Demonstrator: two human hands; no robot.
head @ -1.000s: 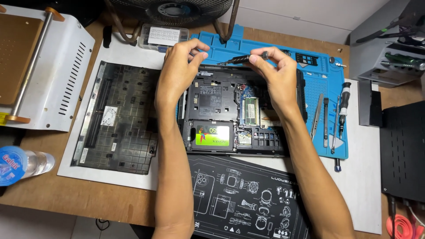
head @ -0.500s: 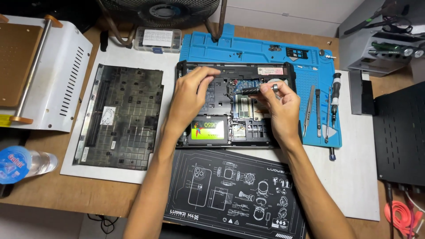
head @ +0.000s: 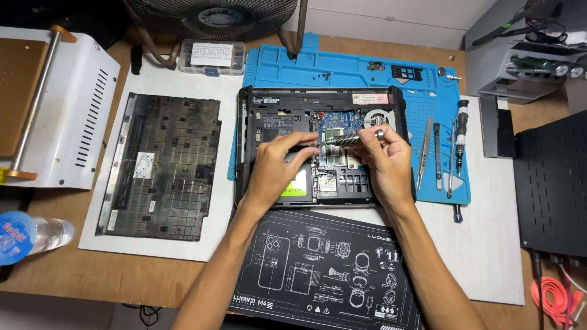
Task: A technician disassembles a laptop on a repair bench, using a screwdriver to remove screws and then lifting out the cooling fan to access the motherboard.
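From the head camera, looking straight down, an opened laptop (head: 324, 146) lies on a blue repair mat (head: 342, 67) on the wooden counter (head: 122, 281), its underside up and its blue circuit board, fan and a drive with a green label laid bare. Both hands are over the laptop's middle. The right hand (head: 385, 162) has its grip clamped on the knurled metal handle of a small screwdriver (head: 345, 140), thumb and fingers pinching the handle's outer end; the tool lies nearly level, its tip pointing toward the left hand. The left hand (head: 278, 168) rests on the laptop's frame with its grip closed lightly at the screwdriver's tip, fingertips (head: 309, 142) touching the shaft just above the circuit board; whether a screw sits there is too small to tell. To the left of the laptop, well apart, the removed black bottom cover (head: 162, 165) lies on a white sheet. Just right of the laptop, on the mat's edge, lie tweezers (head: 424, 153) and another screwdriver (head: 460, 131) side by side. A black mat with white line drawings (head: 324, 269) lies below the laptop under both forearms. A clear parts box (head: 211, 56) stands beside the mat's upper left corner, and a water bottle (head: 27, 235) lies at the left edge.
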